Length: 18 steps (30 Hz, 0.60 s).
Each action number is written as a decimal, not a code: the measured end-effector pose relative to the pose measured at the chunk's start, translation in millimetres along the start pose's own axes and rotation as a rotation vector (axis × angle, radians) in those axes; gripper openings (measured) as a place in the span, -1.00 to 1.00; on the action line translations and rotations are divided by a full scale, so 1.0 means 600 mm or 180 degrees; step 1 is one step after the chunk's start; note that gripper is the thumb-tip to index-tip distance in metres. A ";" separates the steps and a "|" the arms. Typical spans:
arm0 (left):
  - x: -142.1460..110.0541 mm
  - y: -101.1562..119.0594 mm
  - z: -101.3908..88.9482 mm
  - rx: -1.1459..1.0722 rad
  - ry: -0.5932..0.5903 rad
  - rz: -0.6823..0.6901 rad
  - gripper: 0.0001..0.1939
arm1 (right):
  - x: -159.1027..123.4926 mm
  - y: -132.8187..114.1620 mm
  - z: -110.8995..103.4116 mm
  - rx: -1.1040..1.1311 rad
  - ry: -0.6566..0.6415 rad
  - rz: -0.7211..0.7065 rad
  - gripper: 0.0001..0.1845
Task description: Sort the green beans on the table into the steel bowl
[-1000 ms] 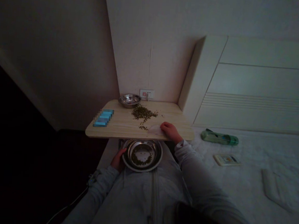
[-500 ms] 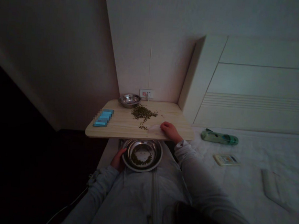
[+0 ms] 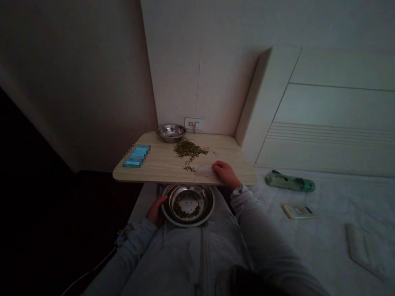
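Note:
My left hand (image 3: 155,211) grips the left rim of a steel bowl (image 3: 203,213) held in my lap just below the table edge; small green beans lie in its bottom. My right hand (image 3: 225,173) rests curled on the wooden table (image 3: 162,165), fingers on a small pale flat piece (image 3: 204,169) next to it. A heap of green beans (image 3: 188,149) is spread on the table beyond that hand. A second, smaller steel bowl (image 3: 170,132) stands at the table's back edge.
A blue, blurred flat object (image 3: 136,155) lies on the table's left side. A wall socket (image 3: 193,123) sits behind the table. To the right is a white bed with a green bottle (image 3: 290,182), a small card-like item (image 3: 298,211) and a white headboard (image 3: 337,113).

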State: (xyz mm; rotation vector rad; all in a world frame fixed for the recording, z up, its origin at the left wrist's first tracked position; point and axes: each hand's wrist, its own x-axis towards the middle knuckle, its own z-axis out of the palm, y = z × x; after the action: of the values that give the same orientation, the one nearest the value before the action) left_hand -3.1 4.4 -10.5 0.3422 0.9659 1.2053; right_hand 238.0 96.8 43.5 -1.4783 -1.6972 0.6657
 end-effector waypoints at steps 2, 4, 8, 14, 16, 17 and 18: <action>0.001 0.000 0.000 0.0007 -0.0060 0.0008 -0.88 | 0.000 0.000 0.000 0.0002 0.0001 -0.0003 -0.82; 0.000 0.000 0.001 0.0025 -0.0089 0.0065 -0.87 | -0.001 0.000 0.000 0.0017 0.0018 -0.0010 -0.81; -0.005 0.002 0.007 -0.0006 -0.0053 0.0125 -0.88 | 0.000 0.000 -0.001 0.0154 0.0060 0.0033 -0.81; -0.010 0.004 0.011 -0.0038 -0.0068 -0.0016 -0.87 | 0.000 -0.001 -0.003 0.0351 0.0087 0.0025 -0.81; -0.009 0.004 0.010 -0.0036 -0.0033 -0.0017 -0.87 | -0.002 -0.003 -0.003 0.0237 0.0020 0.0011 -0.81; -0.009 0.004 0.010 -0.0031 -0.0003 -0.0014 -0.86 | -0.004 -0.003 -0.003 0.0168 -0.0036 0.0009 -0.81; -0.009 0.004 0.009 -0.0031 0.0024 -0.0022 -0.86 | -0.005 -0.004 -0.003 0.0107 -0.0098 0.0005 -0.81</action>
State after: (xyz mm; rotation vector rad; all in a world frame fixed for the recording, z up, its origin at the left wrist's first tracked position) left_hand -0.5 2.0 -3.6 0.3265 0.9667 1.2056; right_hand 238.0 93.3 45.8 -1.4531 -1.7004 0.7179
